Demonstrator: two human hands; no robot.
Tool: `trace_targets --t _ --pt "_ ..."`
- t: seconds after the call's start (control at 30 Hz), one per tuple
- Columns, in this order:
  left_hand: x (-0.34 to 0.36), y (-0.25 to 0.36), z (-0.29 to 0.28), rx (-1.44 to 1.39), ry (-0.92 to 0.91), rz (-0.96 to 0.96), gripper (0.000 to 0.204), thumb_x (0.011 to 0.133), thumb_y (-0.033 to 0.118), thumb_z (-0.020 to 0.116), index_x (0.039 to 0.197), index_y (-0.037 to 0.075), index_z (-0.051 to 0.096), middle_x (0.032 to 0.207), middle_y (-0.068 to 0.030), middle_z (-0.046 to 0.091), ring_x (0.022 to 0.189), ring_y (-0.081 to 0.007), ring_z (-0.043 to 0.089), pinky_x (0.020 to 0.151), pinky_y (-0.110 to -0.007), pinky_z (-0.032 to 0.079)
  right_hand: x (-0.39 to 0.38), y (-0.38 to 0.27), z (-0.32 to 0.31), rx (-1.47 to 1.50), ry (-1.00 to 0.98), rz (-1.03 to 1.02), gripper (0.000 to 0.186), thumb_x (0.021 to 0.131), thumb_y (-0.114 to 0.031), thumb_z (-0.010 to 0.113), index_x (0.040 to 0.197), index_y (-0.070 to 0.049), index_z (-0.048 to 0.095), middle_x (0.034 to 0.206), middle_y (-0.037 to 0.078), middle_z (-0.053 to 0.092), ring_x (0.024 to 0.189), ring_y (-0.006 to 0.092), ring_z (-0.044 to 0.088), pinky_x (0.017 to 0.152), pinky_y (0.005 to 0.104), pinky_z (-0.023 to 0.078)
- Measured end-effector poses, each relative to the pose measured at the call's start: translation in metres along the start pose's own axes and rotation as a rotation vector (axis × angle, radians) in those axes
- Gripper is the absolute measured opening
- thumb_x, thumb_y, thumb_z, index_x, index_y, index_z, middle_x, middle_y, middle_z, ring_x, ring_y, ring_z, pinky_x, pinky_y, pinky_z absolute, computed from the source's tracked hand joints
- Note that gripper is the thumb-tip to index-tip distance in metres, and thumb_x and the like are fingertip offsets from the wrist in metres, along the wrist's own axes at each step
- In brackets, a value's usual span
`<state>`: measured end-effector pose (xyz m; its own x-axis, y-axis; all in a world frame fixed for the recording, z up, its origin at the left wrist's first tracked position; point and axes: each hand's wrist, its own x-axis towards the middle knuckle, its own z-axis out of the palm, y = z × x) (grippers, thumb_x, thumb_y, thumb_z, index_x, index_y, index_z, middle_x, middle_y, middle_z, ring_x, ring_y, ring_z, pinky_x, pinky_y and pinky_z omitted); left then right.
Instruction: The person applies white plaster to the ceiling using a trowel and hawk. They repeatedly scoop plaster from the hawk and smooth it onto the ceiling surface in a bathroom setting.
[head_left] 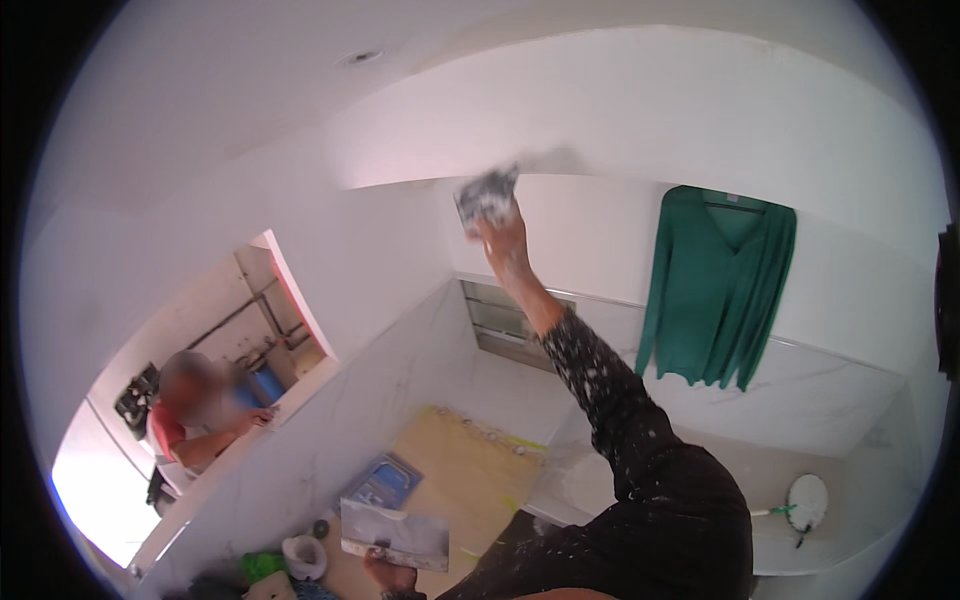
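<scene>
My right hand (507,245) is raised, its fingers closed around a putty knife (486,198) whose broad blade is smeared grey and white. The blade is close to the lower edge of a white beam (600,110); I cannot tell whether it touches. Low in the view, my left hand (392,572) grips a wide rectangular plastering plate (395,533) from below. Pale filler streaks lie on its face. The sleeve (600,370) of my right arm is black and spattered with white.
A green long-sleeved top (715,290) hangs on the far wall. At left, a person (200,420) leans at a wall opening (330,365). Below are a blue package (385,482), bags (304,556), and a round white disc with a green handle (806,503).
</scene>
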<state>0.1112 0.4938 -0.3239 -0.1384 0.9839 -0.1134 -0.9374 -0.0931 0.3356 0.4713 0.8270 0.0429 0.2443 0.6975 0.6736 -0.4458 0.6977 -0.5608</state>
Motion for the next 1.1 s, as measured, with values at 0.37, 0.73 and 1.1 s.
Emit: trace_targets --t 0.37,0.73,1.1 --pt "-0.072 0.017 -0.018 0.055 0.117 0.22 0.051 0.073 0.015 0.051 0.121 -0.001 0.055 0.128 -0.0207 0.056 0.124 -0.0387 0.048 0.111 -0.055 0.033 0.191 -0.065 0.064 0.146 -0.068 -0.389 0.056 0.088 0.01 0.058 0.13 -0.006 0.026 0.112 0.011 0.048 0.085 0.0161 0.057 0.06 0.027 0.052" --pt "-0.104 0.01 -0.032 0.032 0.069 0.271 0.038 0.08 0.014 0.051 0.113 -0.004 0.058 0.126 -0.0212 0.057 0.122 -0.036 0.048 0.111 -0.05 0.034 0.246 -0.053 0.066 0.32 -0.153 -0.31 0.081 0.088 0.015 0.053 0.151 0.004 0.002 0.151 0.018 0.025 0.111 0.0225 0.052 0.09 0.0287 0.052" --pt "-0.114 0.001 0.003 0.131 0.331 0.324 0.036 0.086 0.018 0.048 0.113 -0.003 0.057 0.129 -0.0226 0.055 0.125 -0.0365 0.046 0.114 -0.051 0.03 0.228 -0.066 0.069 -0.225 0.152 -0.625 0.065 0.087 -0.002 0.068 0.134 0.004 0.022 0.105 0.017 0.061 0.082 0.0217 0.068 0.062 0.0281 0.056"
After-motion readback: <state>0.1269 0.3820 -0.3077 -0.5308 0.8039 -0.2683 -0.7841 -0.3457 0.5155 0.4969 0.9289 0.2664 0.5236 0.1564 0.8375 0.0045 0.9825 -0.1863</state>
